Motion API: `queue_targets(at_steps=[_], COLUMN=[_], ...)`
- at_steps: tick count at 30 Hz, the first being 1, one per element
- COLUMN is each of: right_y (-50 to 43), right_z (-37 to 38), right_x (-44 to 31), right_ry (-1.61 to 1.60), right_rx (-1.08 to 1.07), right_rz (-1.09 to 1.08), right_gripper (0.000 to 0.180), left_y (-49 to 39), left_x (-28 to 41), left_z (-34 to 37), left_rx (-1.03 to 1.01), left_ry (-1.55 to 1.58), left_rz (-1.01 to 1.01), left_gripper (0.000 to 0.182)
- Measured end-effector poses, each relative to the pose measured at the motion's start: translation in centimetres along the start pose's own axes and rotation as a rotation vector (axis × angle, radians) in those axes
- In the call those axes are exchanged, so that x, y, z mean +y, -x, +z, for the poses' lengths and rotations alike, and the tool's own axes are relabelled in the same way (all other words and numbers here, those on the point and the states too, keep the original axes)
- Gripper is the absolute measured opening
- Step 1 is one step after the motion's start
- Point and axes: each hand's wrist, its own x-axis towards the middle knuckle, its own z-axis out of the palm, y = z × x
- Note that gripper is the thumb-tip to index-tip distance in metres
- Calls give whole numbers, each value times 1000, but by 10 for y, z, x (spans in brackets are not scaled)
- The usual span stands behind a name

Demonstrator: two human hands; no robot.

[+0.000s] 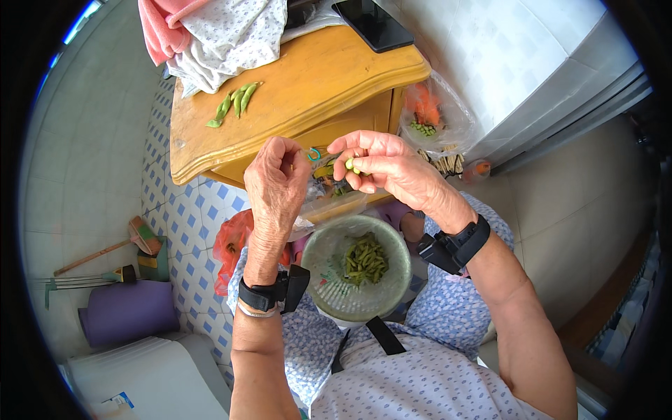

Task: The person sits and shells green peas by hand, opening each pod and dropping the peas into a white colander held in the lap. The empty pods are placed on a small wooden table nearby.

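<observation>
My right hand (379, 163) is raised above the basket, its thumb and fingers closed on green soybeans (353, 166) without their pods. To its left, my left hand (278, 170) has its fingers curled in. I see nothing in it, though its palm side is hidden. Below both hands, between my knees, a pale green plastic basket (320, 294) holds a heap of green soybean pods (366, 258). Several loose soybean pods (239, 100) lie on top of a yellow wooden cabinet (315, 68) in front of me.
A phone (374, 23) and a patterned cloth (231, 42) lie on the cabinet. Right of it hangs a clear plastic bag (446, 115) with green beans inside. A red plastic bag (231, 247) is by my left knee. A purple roll (131, 312) and a broom (143, 236) stand left.
</observation>
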Motion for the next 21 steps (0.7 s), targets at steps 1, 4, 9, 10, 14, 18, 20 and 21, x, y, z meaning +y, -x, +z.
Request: queue_targets(at_steps=[1,4,9,10,14,18,20,21], right_y=[1,7,15,17,5,-10,-12,-13], right_z=[-4,-30,-113,-129,-169,-188,-200,-207], right_x=[0,-6,-31,-34,-20,6,14,17], right_ry=[-15,-153,-415,-440,-439,-381,-368,-351], right_rx=[7,140,474,538,895,1055,1080,1086], right_rz=[17,-36,-199,-184,-135,-35,-15,-11], right_gripper=[25,14,12,12,17,29,31,32], left_y=[0,2,10,11,14,15,16,17], left_x=[-4,-18,-34,-35,-37,-35,-34,-34], left_z=[-2,-2,3,5,8,7,6,6], left_rx=[-43,-172,-352,-369,-351,-428,-428,-420], left_ry=[-90,-328,-555,-565,-442,-475,-465,-456], left_rz=[14,106,151,147,153,112,117,126], left_gripper=[8,7,7,7,8,12,11,10])
